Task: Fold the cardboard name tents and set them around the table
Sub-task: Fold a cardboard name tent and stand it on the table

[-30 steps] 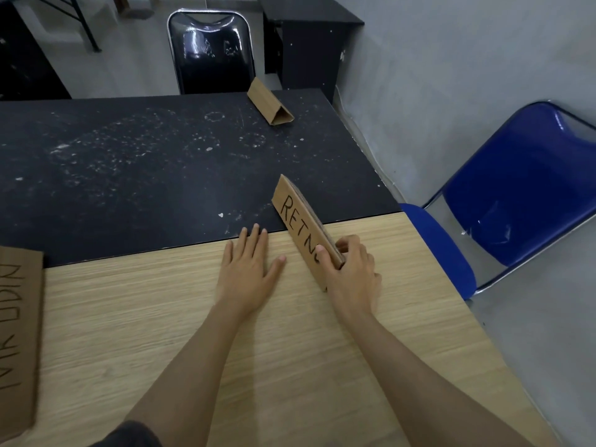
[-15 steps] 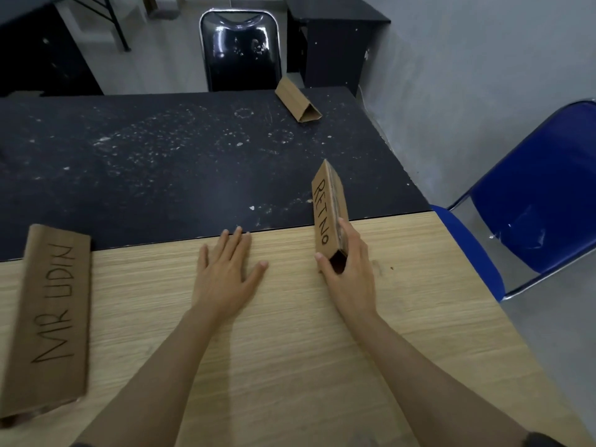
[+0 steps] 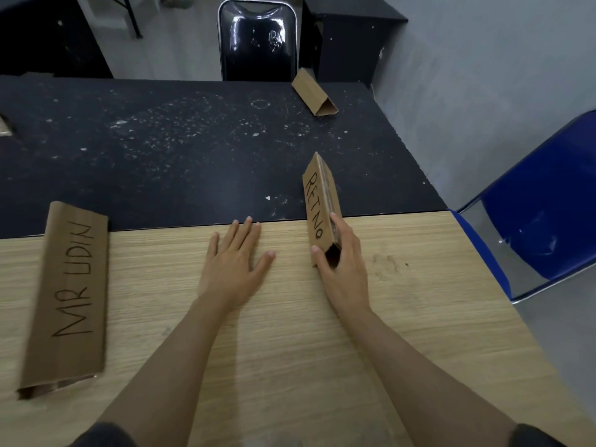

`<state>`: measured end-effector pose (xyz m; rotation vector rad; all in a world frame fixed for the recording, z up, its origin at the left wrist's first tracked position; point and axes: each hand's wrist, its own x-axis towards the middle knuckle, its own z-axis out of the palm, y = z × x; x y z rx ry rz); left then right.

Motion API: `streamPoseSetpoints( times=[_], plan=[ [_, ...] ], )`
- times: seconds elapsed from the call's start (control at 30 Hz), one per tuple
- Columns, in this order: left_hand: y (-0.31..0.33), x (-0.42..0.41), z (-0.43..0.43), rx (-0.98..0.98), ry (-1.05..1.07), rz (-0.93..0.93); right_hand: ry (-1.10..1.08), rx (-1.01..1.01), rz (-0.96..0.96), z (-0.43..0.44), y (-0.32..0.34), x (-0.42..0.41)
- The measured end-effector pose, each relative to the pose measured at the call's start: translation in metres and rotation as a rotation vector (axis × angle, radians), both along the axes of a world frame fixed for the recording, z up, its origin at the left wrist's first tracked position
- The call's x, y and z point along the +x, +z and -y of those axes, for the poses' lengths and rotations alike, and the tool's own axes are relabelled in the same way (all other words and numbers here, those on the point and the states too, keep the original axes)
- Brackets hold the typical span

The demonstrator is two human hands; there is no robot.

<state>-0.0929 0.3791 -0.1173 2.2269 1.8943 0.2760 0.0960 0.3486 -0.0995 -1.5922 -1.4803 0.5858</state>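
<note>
Three cardboard name tents show on the joined desks. The right hand (image 3: 342, 262) grips the near end of the folded tent lettered "RETNO" (image 3: 319, 204) — thumb on the lettered face, fingers (image 3: 337, 221) wrapped over the ridge and down the far side. This tent stands upright across the seam where the pale wooden desk (image 3: 403, 317) meets the black desk (image 3: 161, 150), its open triangular end toward the person. The left hand (image 3: 233, 262) lies flat and palm down on the wooden desk just left of it, fingers spread and holding nothing. Well to the left, the "MR UDIN" tent (image 3: 69, 291) lies lettered face up on the wood — whether it is fully folded cannot be told. A third folded tent (image 3: 314, 96) stands at the far edge of the black desk, before a black chair (image 3: 258, 40). A blue chair (image 3: 545, 227) sits at the right.
</note>
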Motion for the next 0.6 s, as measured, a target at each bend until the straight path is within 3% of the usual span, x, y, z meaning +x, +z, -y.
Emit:
streamPoseSetpoints(
  times=[0.6],
  plan=[
    [0.002, 0.000, 0.001, -0.009, -0.005, -0.016, -0.004, 0.052, 0.007, -0.011, 0.019, 0.001]
  ],
)
